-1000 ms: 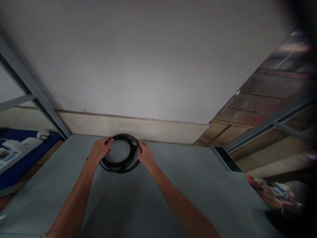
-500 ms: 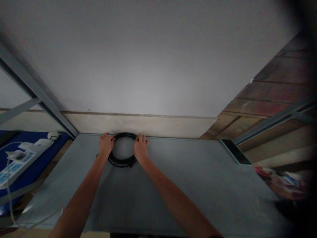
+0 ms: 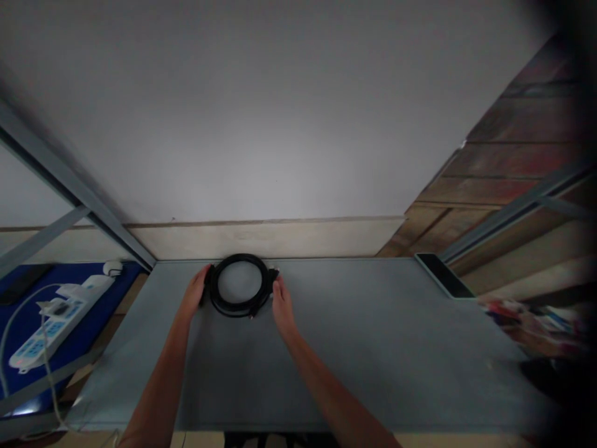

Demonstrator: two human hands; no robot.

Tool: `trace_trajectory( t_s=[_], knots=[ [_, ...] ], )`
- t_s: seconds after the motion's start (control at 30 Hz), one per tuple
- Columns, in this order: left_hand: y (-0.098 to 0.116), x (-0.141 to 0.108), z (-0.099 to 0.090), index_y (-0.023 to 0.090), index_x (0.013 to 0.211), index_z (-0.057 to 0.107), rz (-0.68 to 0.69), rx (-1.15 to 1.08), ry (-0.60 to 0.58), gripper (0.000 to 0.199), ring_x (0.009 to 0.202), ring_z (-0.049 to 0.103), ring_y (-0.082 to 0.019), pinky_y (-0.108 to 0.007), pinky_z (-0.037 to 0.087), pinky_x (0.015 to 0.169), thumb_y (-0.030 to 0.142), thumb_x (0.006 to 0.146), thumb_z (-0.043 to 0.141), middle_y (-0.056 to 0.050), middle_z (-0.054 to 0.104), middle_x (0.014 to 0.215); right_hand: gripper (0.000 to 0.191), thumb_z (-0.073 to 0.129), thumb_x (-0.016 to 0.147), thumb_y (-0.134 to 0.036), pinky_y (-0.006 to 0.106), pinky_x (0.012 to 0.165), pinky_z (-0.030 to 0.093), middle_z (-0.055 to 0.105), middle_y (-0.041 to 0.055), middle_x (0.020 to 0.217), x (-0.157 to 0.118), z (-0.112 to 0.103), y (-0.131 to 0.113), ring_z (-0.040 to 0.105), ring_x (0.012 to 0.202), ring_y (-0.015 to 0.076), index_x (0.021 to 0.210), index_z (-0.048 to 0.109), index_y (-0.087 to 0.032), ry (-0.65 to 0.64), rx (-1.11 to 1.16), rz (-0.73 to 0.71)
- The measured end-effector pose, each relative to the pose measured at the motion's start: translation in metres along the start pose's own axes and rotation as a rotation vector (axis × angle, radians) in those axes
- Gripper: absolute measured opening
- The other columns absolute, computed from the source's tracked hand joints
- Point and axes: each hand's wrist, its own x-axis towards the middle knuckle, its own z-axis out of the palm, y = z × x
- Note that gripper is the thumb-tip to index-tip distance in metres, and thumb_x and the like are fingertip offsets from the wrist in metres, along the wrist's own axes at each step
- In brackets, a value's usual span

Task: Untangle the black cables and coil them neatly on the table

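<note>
A coil of black cable (image 3: 214, 297) lies in a ring on the grey tabletop, close to the wall. A dark plug with a metal end (image 3: 273, 274) shows at its right side, and a small cable end points toward me at the ring's lower right. My left hand (image 3: 193, 292) is against the left side of the coil, fingers stretched along a dark piece there. On the other side, my right hand (image 3: 282, 306) touches the coil near the plug. Its fingers look extended, not wrapped round the cable. The far sides of both hands are hidden.
The grey table (image 3: 373, 348) backs onto a pale wall (image 3: 280, 124). A phone (image 3: 445, 275) lies at its far right corner. To the left, a white power strip (image 3: 60, 326) with plugs and cords lies on a blue surface. Metal posts (image 3: 116, 227) stand at both sides.
My hands have slid from the coil's upper sides outward and toward me, and their fingers have loosened. The plug at the right now shows. The view has shifted slightly; the coil stays in place.
</note>
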Motion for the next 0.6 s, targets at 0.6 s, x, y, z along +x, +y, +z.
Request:
trace_trajectory(
  t_s=[0.6],
  knots=[
    [0.023, -0.086, 0.085, 0.017, 0.148, 0.042, -0.050, -0.223, 0.021, 0.063, 0.144, 0.034, -0.020, -0.040, 0.026, 0.121, 0.055, 0.100, 0.024, -0.008, 0.040, 0.155, 0.077, 0.038, 0.092, -0.064, 0.046, 0.122, 0.017, 0.032, 0.0084, 0.158, -0.054, -0.051, -0.002, 0.025, 0.148, 0.0241, 0.151, 0.039, -0.015, 0.078, 0.043, 0.136]
  ],
)
